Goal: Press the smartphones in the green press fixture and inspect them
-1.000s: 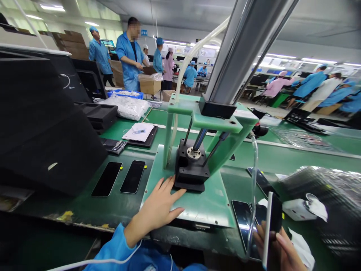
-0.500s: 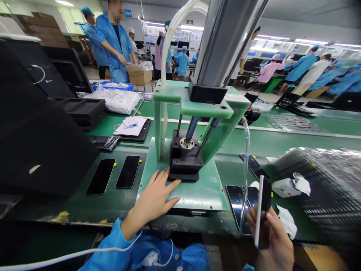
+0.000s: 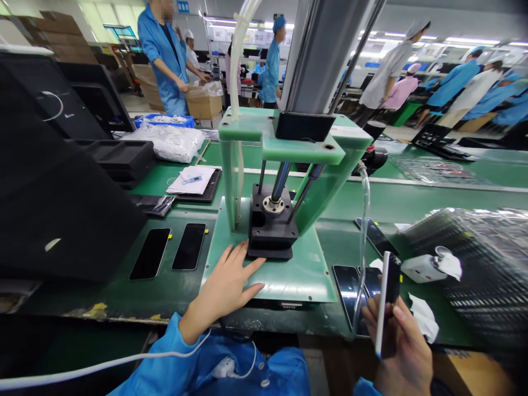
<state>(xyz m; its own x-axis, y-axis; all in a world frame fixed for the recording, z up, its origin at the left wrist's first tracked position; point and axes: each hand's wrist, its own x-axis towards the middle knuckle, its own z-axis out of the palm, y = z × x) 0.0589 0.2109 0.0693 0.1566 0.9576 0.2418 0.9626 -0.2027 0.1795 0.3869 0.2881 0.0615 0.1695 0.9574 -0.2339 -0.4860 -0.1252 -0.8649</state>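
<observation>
Currently, a green conveyor bench (image 3: 396, 201) carries a press fixture (image 3: 272, 220) at 12 o'clock. Its green base plate (image 3: 297, 278) bears the left hand (image 3: 225, 291), open and flat. At 4 o'clock, the right hand (image 3: 398, 344) grips a smartphone (image 3: 390, 302) upright, barely shifted since the last view.

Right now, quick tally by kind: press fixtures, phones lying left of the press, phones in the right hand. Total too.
Press fixture: 1
Smartphones lying on the bench left of it: 2
Smartphone in the right hand: 1
Total: 4
</observation>
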